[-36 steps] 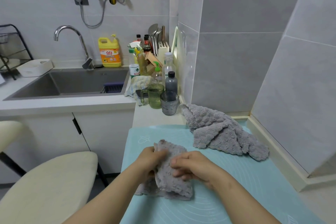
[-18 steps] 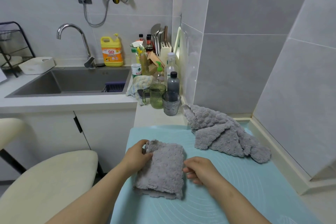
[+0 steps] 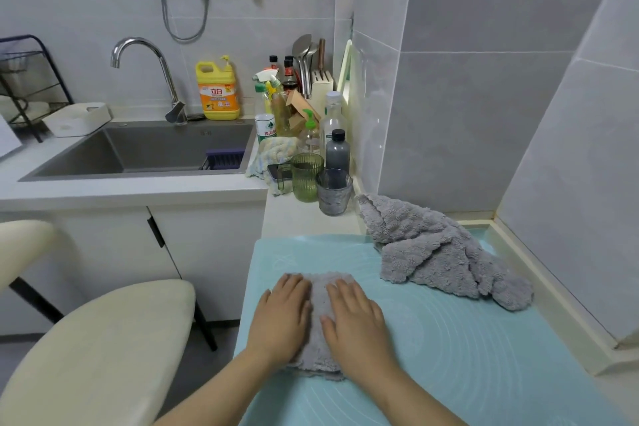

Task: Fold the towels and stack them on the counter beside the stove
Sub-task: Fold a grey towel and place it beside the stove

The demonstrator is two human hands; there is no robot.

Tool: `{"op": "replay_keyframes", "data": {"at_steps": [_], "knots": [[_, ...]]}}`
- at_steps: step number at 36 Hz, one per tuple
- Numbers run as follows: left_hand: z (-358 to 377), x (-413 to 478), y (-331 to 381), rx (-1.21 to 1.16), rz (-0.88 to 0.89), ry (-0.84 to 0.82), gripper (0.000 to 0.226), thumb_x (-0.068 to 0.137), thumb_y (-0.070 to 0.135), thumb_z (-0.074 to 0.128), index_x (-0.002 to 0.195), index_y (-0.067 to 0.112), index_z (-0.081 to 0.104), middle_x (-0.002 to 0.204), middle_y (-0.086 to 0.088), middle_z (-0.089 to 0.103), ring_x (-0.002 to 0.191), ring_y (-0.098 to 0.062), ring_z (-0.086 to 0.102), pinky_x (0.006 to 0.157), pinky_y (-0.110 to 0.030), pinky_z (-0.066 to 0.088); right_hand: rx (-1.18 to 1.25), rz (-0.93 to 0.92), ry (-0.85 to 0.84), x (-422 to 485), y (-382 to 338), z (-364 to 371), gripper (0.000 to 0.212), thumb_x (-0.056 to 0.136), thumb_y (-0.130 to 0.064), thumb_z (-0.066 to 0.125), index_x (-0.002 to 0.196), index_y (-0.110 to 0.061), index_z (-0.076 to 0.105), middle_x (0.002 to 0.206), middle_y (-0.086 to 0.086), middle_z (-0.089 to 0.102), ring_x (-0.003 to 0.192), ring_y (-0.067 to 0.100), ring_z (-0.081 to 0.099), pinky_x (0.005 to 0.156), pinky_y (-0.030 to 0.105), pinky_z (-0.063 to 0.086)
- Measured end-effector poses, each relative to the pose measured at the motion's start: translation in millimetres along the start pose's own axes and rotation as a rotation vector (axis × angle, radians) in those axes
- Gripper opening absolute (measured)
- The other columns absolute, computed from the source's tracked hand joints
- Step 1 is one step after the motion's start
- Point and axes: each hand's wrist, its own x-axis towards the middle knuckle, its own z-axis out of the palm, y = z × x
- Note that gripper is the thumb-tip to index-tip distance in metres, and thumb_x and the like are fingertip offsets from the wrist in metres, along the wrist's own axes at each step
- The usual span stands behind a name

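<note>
Grey folded towel (image 3: 318, 304) lies on a teal mat (image 3: 466, 356). A moment ago the hands held its edges; now the left hand (image 3: 281, 316) and right hand (image 3: 352, 316) press flat on top, fingers straight, gripping nothing. This fold looks finished. Farther back, a crumpled towel (image 3: 435, 252) waits unfolded.

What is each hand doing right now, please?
Left hand: open, fingers straight, pressing flat on the folded grey towel.
Right hand: open, fingers straight, pressing flat on the same towel.
</note>
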Motion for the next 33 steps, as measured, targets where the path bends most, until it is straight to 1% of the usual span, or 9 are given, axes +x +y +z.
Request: {"op": "replay_keyframes", "data": {"at_steps": [2, 4, 10, 13, 15, 17, 22, 27, 33], "knots": [[6.6, 2.8, -5.6, 0.066, -0.055, -0.109, 0.050, 0.101, 0.036, 0.016, 0.149, 0.022, 0.016, 0.158, 0.007, 0.007, 0.146, -0.013, 0.002, 0.118, -0.036, 0.008, -0.019, -0.018, -0.116, 3.6, 3.2, 12.0, 0.090, 0.068, -0.050, -0.001, 0.140, -0.016, 0.042, 0.151, 0.003, 0.034, 0.141, 0.019, 0.027, 0.111, 0.031, 0.029], [11.3, 2.0, -8.7, 0.093, -0.082, -0.156, 0.051, 0.102, 0.036, 0.016, 0.151, 0.023, 0.008, 0.159, 0.006, -0.001, 0.147, -0.015, -0.004, 0.118, -0.039, 0.003, 0.025, -0.010, -0.196, 3.4, 9.7, 23.3, 0.103, 0.057, -0.053, -0.020, 0.151, -0.021, 0.006, 0.159, -0.002, -0.004, 0.146, 0.018, -0.009, 0.117, 0.037, 0.002], [23.5, 3.4, -16.8, 0.105, -0.064, -0.119, 0.095, 0.064, 0.055, -0.024, 0.150, 0.027, 0.007, 0.158, 0.010, -0.002, 0.146, -0.015, -0.007, 0.118, -0.037, 0.002, -0.031, 0.026, -0.203, 7.9, 10.1, 38.4, 0.130, 0.036, -0.062, -0.053, 0.150, -0.021, -0.006, 0.158, -0.001, -0.014, 0.145, 0.020, -0.015, 0.116, 0.042, -0.004], [24.5, 4.7, -18.7, 0.118, -0.070, -0.109, 0.094, 0.066, 0.053, -0.023, 0.150, 0.028, 0.010, 0.158, 0.011, 0.002, 0.147, -0.014, -0.002, 0.117, -0.037, 0.005, 0.001, 0.026, -0.216, 9.8, 9.3, 38.9, 0.104, 0.055, -0.056, -0.031, 0.149, -0.020, -0.007, 0.157, -0.001, -0.015, 0.144, 0.019, -0.017, 0.116, 0.042, -0.006], [22.6, 4.8, -14.9, 0.166, -0.072, -0.068, 0.081, 0.079, 0.051, -0.008, 0.145, 0.026, 0.032, 0.154, 0.007, 0.025, 0.143, -0.021, 0.022, 0.111, -0.042, 0.020, -0.006, 0.030, -0.243, 9.6, 9.9, 39.3, 0.100, 0.056, -0.052, -0.026, 0.149, -0.020, -0.008, 0.157, -0.001, -0.016, 0.144, 0.018, -0.017, 0.116, 0.042, -0.007], [19.2, 2.7, -8.4, 0.220, -0.084, 0.047, 0.056, 0.091, 0.041, 0.017, 0.128, 0.026, 0.057, 0.140, 0.006, 0.050, 0.124, -0.027, 0.052, 0.093, -0.040, 0.027, -0.003, 0.039, -0.259, 10.7, 10.2, 38.6, 0.092, 0.065, -0.054, -0.023, 0.149, -0.020, -0.008, 0.157, -0.001, -0.016, 0.144, 0.017, -0.018, 0.116, 0.042, -0.007], [8.6, -4.7, 3.9, 0.217, -0.212, 0.065, 0.040, 0.089, 0.041, 0.034, 0.113, 0.037, 0.065, 0.116, -0.002, 0.063, 0.083, -0.027, 0.061, 0.065, -0.035, 0.045, 0.006, 0.044, -0.290, 10.8, 11.8, 34.2, 0.058, 0.100, -0.042, 0.015, 0.150, -0.020, -0.006, 0.157, -0.002, -0.017, 0.144, 0.016, -0.017, 0.116, 0.040, -0.008], [10.4, -10.1, 1.9, 0.079, -0.322, 0.006, 0.052, 0.095, 0.047, 0.039, 0.144, 0.034, 0.025, 0.119, -0.010, 0.044, 0.103, -0.029, 0.046, 0.082, -0.034, 0.040, 0.044, 0.065, -0.234, 3.6, 13.0, 33.7, 0.057, 0.099, -0.047, 0.019, 0.150, -0.028, -0.002, 0.158, -0.006, -0.012, 0.145, 0.017, -0.011, 0.117, 0.036, -0.004], [-3.6, -11.6, -2.4, -0.288, -0.530, -0.094, 0.070, 0.087, 0.042, 0.060, 0.137, 0.009, 0.023, 0.127, -0.016, 0.047, 0.113, -0.034, 0.051, 0.089, -0.039, 0.045, 0.105, 0.198, -0.111, -9.7, 3.1, 33.2, 0.061, 0.096, -0.050, 0.032, 0.149, -0.029, 0.007, 0.158, 0.003, 0.006, 0.144, 0.021, 0.008, 0.115, 0.034, 0.011]]}}
